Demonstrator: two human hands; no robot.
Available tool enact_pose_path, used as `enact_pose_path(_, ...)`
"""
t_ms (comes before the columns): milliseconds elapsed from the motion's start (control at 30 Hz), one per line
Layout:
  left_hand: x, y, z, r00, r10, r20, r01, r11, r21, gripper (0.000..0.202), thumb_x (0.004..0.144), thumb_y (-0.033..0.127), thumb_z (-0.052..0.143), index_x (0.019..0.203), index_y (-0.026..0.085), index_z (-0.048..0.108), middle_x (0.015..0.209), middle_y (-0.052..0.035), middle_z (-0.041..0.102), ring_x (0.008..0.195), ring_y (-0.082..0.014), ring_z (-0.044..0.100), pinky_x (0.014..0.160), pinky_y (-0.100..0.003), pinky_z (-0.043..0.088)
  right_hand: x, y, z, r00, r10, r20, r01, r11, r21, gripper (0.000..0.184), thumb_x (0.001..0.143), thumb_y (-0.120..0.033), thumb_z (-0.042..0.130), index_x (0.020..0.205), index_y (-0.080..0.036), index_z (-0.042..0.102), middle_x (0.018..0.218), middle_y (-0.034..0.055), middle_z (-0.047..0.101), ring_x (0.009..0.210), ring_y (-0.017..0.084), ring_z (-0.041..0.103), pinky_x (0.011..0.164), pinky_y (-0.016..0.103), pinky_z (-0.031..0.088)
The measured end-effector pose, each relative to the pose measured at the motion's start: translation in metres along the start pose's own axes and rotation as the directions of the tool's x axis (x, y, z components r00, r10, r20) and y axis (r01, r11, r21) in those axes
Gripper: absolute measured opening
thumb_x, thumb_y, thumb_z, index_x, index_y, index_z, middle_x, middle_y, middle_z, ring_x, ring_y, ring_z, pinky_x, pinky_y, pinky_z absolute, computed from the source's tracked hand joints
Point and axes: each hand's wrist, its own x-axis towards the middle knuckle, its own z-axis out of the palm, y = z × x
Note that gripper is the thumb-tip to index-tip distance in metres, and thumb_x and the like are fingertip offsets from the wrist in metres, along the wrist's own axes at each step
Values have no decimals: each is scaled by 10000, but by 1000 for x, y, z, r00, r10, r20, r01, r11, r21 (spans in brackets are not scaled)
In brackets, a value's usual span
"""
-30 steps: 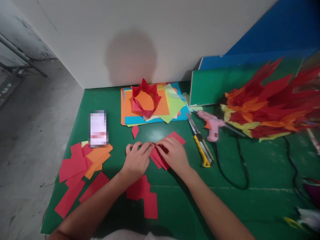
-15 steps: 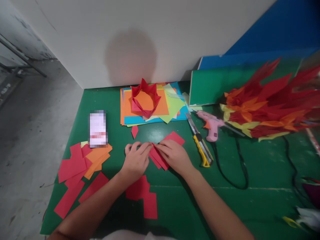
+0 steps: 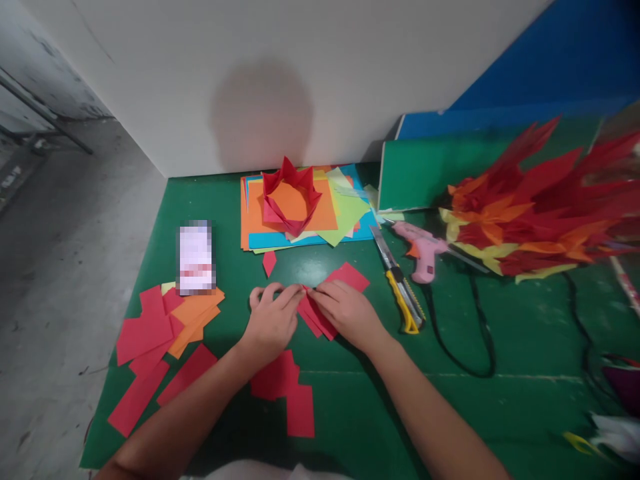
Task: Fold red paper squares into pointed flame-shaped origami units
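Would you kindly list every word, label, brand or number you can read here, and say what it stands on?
No text here can be read.
White rectangular item with a red band: blurred out, unreadable.
Utility knife and pink glue gun: any markings are too small to tell.
Red paper under the left hand and right hand, and the coloured sheets: no print visible.

Craft workbench: green table, paper stack, glue gun, utility knife.
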Motion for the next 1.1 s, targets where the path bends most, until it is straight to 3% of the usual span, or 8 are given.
enact_pose_path(633, 0, 1, -1, 1000, 6, 6, -6, 1000, -9, 368, 891, 153, 422, 1217, 230, 573, 1284, -13, 594, 1058, -232, 484, 865, -424, 315, 1, 3, 1, 999, -34, -37, 34, 999, 7, 228, 932, -155, 447, 991, -116, 664, 859, 83, 659, 755, 192, 527, 663, 306, 452)
enact_pose_path(833, 2, 2, -2, 1000, -9, 1, 9, 1000, -17, 377, 883, 159, 442, 1226, 263, 559, 1288, 28, 590, 1046, -227, 482, 876, -443, 304, 0, 5, 0, 999, -38, -20, 38, 999, 13, 242, 935, -152, 431, 1003, -118, 661, 873, 92, 659, 767, 195, 533, 662, 312, 460)
enact_pose_path(1100, 1, 2, 0, 1000, 8, 26, -9, 1000, 29, 415, 891, 166, 421, 1280, 270, 523, 1306, 14, 575, 1049, -234, 483, 895, -463, 297, 3, 8, -8, 1000, -6, -8, 7, 994, 108, 239, 941, -192, 444, 944, -155, 680, 834, 88, 650, 778, 187, 546, 685, 321, 475)
